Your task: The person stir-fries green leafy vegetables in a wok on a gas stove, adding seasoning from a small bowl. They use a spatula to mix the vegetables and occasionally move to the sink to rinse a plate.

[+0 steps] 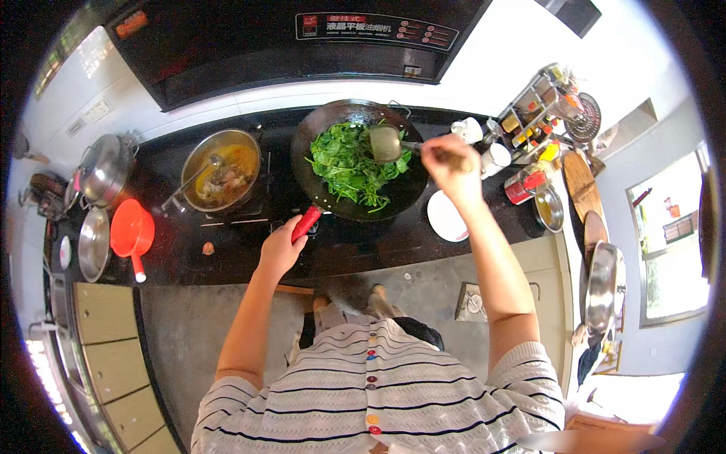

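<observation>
My left hand (283, 247) grips the red handle (307, 223) of a dark wok (304, 136) on the stove. Leafy greens (351, 164) are heaped in the middle of the wok. My right hand (455, 167) is closed around the handle of a metal spatula (385, 144). The spatula's broad blade is over the right part of the greens; whether it touches them I cannot tell. Just below my right wrist, a white plate (446, 215) sits on the black counter, partly covered by the forearm.
Left of the wok, a steel pot (188, 194) holds yellowish soup and a ladle (191, 180). A red plastic dipper (132, 228) and a lidded steel pot (105, 170) stand farther left. White cups (495, 160) and a seasoning rack (530, 116) are at right. The range hood (249, 51) overhangs the back.
</observation>
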The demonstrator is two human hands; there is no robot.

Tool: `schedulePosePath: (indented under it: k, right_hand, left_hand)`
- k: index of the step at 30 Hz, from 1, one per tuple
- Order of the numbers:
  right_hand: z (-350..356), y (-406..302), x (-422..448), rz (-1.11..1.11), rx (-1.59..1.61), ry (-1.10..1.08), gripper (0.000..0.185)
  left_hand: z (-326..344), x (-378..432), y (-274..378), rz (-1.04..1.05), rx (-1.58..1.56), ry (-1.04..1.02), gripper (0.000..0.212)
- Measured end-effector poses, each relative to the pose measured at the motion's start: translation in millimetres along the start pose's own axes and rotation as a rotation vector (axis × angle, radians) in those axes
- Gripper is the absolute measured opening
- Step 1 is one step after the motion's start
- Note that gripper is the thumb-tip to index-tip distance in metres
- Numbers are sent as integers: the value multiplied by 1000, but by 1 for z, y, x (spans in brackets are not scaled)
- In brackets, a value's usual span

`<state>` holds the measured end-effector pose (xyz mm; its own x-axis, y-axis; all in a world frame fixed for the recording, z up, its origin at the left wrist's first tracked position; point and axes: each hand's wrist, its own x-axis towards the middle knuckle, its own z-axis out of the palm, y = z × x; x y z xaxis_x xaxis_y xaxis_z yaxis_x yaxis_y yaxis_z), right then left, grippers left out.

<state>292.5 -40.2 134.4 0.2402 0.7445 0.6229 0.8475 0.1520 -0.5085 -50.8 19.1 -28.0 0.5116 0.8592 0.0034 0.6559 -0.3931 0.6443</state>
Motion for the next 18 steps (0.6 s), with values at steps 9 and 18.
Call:
schedulePosePath:
  k: [9, 18]
  right_hand:
    - [-32, 6, 17, 285, -368, 64, 31]
    - [98, 105, -66, 757, 1000, 290, 16]
  left_hand:
    - [23, -16, 14, -95, 22, -6, 58]
    - [15, -20, 25, -110, -37, 35, 53]
